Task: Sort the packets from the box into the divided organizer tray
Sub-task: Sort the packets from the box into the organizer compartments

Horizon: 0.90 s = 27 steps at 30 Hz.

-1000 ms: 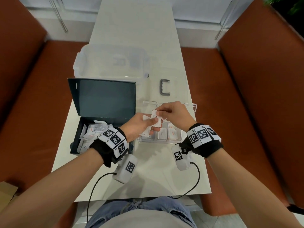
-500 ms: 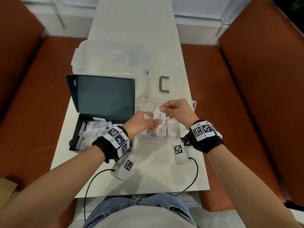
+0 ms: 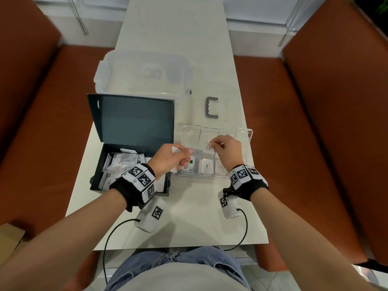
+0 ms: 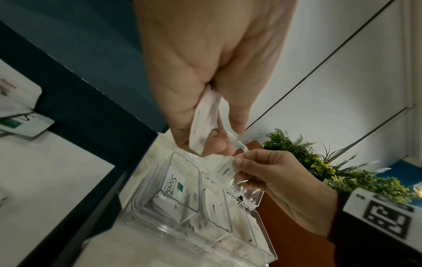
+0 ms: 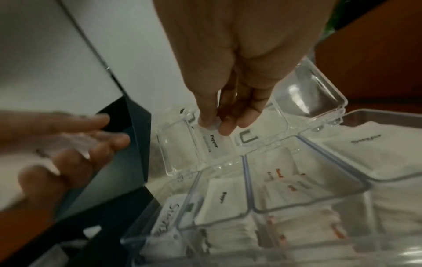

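Observation:
A dark box [image 3: 136, 118] with its lid up holds several white packets [image 3: 123, 162] at the left. To its right stands the clear divided organizer tray [image 3: 199, 177], lids open, with packets in its compartments: a Stevia packet [image 4: 171, 187] on the left, pepper in the middle, red-printed ones on the right. My left hand [image 3: 184, 156] grips a small stack of white packets [image 4: 203, 122] at the tray's left edge. My right hand [image 3: 212, 144] pinches one Pepper packet [image 5: 214, 142] by its top edge above the tray's back row.
Behind the box stands a translucent lidded storage bin [image 3: 144, 74], and a grey U-shaped handle [image 3: 212, 107] lies behind the tray. Orange benches flank the narrow white table [image 3: 189, 223]. Wrist camera units and their cables hang over the table's near part.
The hands were together, the right taking a packet from the left's stack. The right hand has now carried that packet away, farther back over the tray. The left hand stays with its stack.

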Tool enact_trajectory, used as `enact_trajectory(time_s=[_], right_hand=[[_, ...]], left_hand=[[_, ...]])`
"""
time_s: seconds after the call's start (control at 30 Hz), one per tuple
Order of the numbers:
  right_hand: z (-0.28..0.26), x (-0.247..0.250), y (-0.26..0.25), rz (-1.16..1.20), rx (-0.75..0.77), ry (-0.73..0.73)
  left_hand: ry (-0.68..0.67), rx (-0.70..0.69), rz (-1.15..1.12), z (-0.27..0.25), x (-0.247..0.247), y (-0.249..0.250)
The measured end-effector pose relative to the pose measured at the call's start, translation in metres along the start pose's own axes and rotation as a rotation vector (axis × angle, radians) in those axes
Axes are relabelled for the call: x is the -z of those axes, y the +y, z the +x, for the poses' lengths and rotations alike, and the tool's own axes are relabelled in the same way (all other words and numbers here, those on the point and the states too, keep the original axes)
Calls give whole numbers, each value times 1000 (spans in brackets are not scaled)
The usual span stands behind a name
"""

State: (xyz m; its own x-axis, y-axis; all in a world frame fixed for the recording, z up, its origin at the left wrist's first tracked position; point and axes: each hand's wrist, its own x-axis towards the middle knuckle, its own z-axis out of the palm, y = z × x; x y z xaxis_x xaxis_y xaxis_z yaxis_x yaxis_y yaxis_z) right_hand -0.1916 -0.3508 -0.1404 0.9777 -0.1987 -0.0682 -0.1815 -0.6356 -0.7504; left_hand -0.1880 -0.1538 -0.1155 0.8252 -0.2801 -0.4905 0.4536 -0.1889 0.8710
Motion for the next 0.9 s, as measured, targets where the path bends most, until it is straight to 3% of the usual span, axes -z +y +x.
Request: enact_trajectory(time_s=[0.6,0.9], right_hand=[[-1,-16,10,-510,92,-255],[-1,-16,3,-536,109,-229]], left_hand=[[-1,27,-20,-9,4,4],[-9,33,-41,-11,6,5]])
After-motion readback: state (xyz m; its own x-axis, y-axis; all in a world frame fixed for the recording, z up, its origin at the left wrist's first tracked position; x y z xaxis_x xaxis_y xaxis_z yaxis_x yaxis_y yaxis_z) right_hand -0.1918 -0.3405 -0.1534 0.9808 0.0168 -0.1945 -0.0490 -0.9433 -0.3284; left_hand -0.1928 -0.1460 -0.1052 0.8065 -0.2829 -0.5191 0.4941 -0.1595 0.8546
